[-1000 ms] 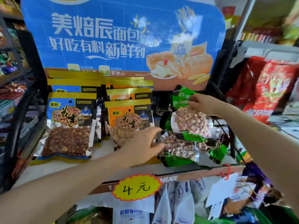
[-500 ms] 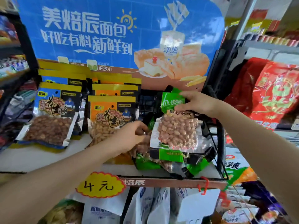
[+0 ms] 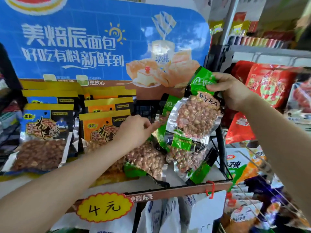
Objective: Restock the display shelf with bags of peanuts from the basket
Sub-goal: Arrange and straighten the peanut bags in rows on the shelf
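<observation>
My right hand (image 3: 230, 91) pinches the green top of a clear bag of peanuts (image 3: 195, 115) and holds it upright over the right end of the display shelf (image 3: 176, 190). My left hand (image 3: 134, 130) reaches in from the left, fingers curled, its fingertips at the left edge of a second green bag (image 3: 165, 121) standing behind the first. Whether it grips that edge is unclear. Two more green bags (image 3: 146, 160) lie flat on the shelf beneath. No basket is in view.
Orange peanut bags (image 3: 102, 125) and blue peanut bags (image 3: 45, 132) stand in rows on the shelf's left. A blue bread poster (image 3: 101, 42) backs the shelf. A black wire frame (image 3: 222, 148) bounds the right end. Red snack packs (image 3: 267, 86) hang further right. A yellow price tag (image 3: 104, 207) hangs below.
My right hand has lifted the green bag higher and held it more upright. My left hand moved up from the flat bags to the edge of the standing bags. The camera shifted left.
</observation>
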The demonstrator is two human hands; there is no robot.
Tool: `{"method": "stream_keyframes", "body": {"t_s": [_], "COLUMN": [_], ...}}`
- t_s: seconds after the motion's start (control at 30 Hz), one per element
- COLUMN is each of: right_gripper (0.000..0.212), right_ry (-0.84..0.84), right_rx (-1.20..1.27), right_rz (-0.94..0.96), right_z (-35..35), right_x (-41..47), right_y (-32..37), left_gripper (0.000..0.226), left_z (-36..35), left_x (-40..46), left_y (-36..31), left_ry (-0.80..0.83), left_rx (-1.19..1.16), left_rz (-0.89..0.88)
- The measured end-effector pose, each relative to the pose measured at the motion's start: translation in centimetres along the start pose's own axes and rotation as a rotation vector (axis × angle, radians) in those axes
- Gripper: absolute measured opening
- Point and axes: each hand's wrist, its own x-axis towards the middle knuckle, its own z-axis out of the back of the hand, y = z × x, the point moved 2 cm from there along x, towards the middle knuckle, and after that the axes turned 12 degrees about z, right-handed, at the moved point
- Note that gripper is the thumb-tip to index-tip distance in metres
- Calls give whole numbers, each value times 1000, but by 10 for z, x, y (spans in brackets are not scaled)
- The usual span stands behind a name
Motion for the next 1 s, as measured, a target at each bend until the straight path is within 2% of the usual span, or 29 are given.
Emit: {"method": "stream_keyframes", "body": {"t_s": [0.07, 0.13, 0.17, 0.23, 0.33, 0.4, 0.5, 0.63, 0.7, 0.8, 0.87, 0.93, 1.0], "right_gripper": [19, 32, 26, 19, 11, 26, 33, 37, 46, 58, 49, 34, 37], "right_ry": [21, 59, 67, 124, 241, 283, 340, 462, 469, 427, 305, 233, 162], "right_rx": [-59, -137, -157, -189, -412, -650, -824, -814, -731, -845, -862, -853, -826], "right_rz": [-20, -80, -101, -119, -147, -98, 35, -104, -161, -157, -54, 49, 122], "right_z": [-1, -3, -5, -8, -25, -39, -58, -70, -75, -79, -80, -74, -63], "right_x": [-1, -6, -8, -12, -12, -4, 9, 10, 5, -4, -10, -15, -13], "right_y": [1, 1, 1, 3, 3, -2, -16, -31, -38, -52, -55, -54, -46], "left_gripper": [57, 51, 46, 37, 19, 15, 15, 31, 33, 34, 32, 36, 44], "left_z": [-5, -11, -12, -5, 16, 23, 19, 10, 7, 2, 2, 1, -5], "left_x": [4, 10, 14, 21, 32, 36, 35, 32, 29, 26, 26, 29, 31], "left_y": [-12, -17, -18, -17, -14, -16, -21, -18, -18, -15, -6, 4, 12], "left_ry": [140, 283, 300, 247, 124, 101, 118, 170, 202, 298, 294, 239, 261], "left_rx": [132, 249, 250, 93, -346, -489, -578, -643, -672, -727, -626, -220, 125], "left_rz": [-18, -5, -14, -48, -4, 9, 7, 52, 41, 43, 38, -3, -13]}}
